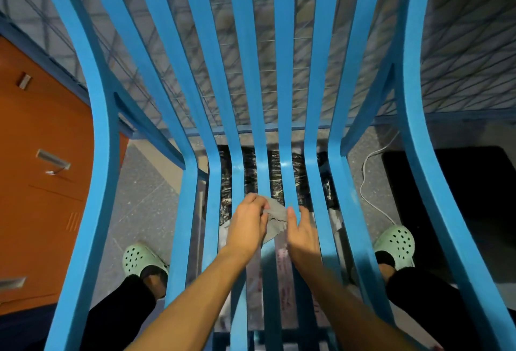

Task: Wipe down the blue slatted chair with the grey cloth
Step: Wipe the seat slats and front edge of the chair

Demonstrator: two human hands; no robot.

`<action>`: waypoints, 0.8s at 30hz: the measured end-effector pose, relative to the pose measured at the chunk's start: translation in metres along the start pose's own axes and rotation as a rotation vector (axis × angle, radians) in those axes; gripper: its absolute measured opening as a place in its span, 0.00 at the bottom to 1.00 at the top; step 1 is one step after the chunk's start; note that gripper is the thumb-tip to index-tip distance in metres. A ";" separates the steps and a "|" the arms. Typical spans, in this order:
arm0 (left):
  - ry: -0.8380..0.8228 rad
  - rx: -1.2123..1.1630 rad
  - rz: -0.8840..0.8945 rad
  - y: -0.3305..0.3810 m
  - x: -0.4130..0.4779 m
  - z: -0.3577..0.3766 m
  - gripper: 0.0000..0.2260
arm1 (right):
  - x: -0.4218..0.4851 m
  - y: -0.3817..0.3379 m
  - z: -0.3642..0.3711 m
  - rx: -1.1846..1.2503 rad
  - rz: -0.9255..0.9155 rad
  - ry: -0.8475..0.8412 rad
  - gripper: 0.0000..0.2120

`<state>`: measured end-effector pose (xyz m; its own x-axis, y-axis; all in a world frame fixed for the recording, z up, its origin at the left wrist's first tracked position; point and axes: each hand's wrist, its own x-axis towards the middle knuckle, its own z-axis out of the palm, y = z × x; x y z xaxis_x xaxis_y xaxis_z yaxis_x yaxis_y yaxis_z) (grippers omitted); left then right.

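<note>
The blue slatted chair (284, 79) fills the view, its long slats running from the top down to the bend and on towards me. The grey cloth (276, 218) is bunched on the middle seat slats just below the bend. My left hand (247, 225) grips the cloth's left side with curled fingers. My right hand (303, 232) lies beside the cloth on its right, fingers fairly straight, thumb touching the cloth's edge. Part of the cloth is hidden under my left hand.
An orange cabinet (42, 183) with metal handles stands at the left. My feet in pale green clogs (141, 260) (396, 241) stand on either side of the seat. A white cable (368, 183) trails on the grey floor at right, beside a black mat (458, 191).
</note>
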<state>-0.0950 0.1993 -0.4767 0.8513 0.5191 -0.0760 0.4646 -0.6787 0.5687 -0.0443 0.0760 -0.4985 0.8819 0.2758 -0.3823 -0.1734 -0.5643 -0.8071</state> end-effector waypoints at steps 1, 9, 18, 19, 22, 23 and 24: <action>-0.002 0.004 0.003 0.000 0.011 -0.002 0.07 | 0.004 0.004 0.001 0.019 -0.032 -0.005 0.15; -0.030 0.080 0.012 -0.007 0.077 -0.008 0.05 | 0.013 0.003 0.000 0.053 -0.119 -0.090 0.12; -0.122 -0.028 -0.027 0.009 -0.039 -0.004 0.05 | 0.015 0.004 -0.002 -0.470 -0.273 -0.005 0.23; -0.153 -0.053 -0.036 0.012 -0.057 -0.005 0.05 | 0.012 0.000 -0.003 -0.482 -0.292 -0.004 0.23; -0.237 -0.131 -0.046 0.015 -0.096 -0.009 0.07 | 0.008 -0.001 -0.002 -0.447 -0.241 -0.042 0.24; -0.252 -0.146 -0.042 0.016 -0.100 -0.011 0.08 | 0.007 -0.001 -0.003 -0.445 -0.250 -0.039 0.24; -0.252 -0.133 -0.026 0.015 -0.098 -0.014 0.07 | 0.006 0.000 -0.003 -0.406 -0.245 -0.037 0.24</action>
<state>-0.1748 0.1450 -0.4492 0.8808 0.3787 -0.2842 0.4655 -0.5836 0.6654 -0.0371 0.0750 -0.4994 0.8580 0.4619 -0.2247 0.2291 -0.7356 -0.6375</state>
